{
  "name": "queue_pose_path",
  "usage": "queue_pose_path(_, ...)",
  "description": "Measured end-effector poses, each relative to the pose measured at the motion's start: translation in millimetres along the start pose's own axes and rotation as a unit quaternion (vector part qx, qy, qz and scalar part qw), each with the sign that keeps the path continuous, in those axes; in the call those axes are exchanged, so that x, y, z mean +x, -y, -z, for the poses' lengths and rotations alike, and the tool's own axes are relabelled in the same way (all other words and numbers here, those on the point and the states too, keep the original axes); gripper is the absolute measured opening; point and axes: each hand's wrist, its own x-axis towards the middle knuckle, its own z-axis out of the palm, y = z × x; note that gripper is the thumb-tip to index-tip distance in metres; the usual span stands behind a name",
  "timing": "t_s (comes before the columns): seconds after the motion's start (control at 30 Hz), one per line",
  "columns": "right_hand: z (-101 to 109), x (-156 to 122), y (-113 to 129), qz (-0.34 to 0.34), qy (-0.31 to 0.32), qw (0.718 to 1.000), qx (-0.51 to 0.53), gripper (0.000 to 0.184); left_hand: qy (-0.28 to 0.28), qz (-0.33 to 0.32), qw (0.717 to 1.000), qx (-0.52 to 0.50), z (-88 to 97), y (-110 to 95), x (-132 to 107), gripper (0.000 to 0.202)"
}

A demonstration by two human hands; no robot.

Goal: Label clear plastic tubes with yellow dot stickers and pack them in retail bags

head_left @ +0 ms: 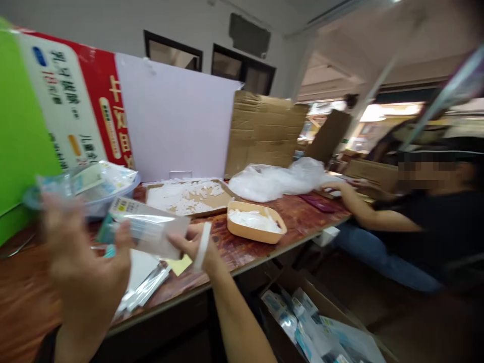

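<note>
My left hand (85,262) is raised near the camera, blurred, with its thumb and fingers pinching the left end of a clear plastic packet (145,227) that has a printed card inside. My right hand (194,247) holds the packet's right end and also grips a thin white strip (203,246) that stands upright between its fingers. Both hands hover above the wooden table (245,249), over a small pile of similar clear packets (145,287) and a yellow paper scrap (180,265).
A tan tray (254,222) of white pieces, a flat cardboard tray (189,197) of white strips, a clear tub (98,189) and a crumpled plastic bag (276,179) lie on the table. Another person (416,222) sits at right. A carton of packets (313,327) stands on the floor.
</note>
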Motion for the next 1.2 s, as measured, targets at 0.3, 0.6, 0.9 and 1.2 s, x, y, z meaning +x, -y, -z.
queue_pose_path(0.3,7.5,-5.0,9.3,0.036,0.194,0.951,-0.236,0.043,0.438,0.152,0.874,-0.145,0.4,14.5,12.4,0.021)
queue_pose_path(0.6,-6.9,5.2,-15.8,0.064,0.005,0.998,0.011,0.058,0.143,0.323,0.902,-0.25,-3.5,21.3,7.5,0.025)
queue_pose_path(0.9,-16.9,-1.4,-13.2,0.092,-0.127,0.988,0.002,0.024,0.053,0.278,0.938,-0.199,-1.9,13.6,7.6,0.014)
queue_pose_path(1.2,-16.8,-9.4,-2.5,0.105,-0.143,0.984,0.018,0.022,0.09,0.337,0.9,-0.261,-1.5,2.5,6.2,0.019)
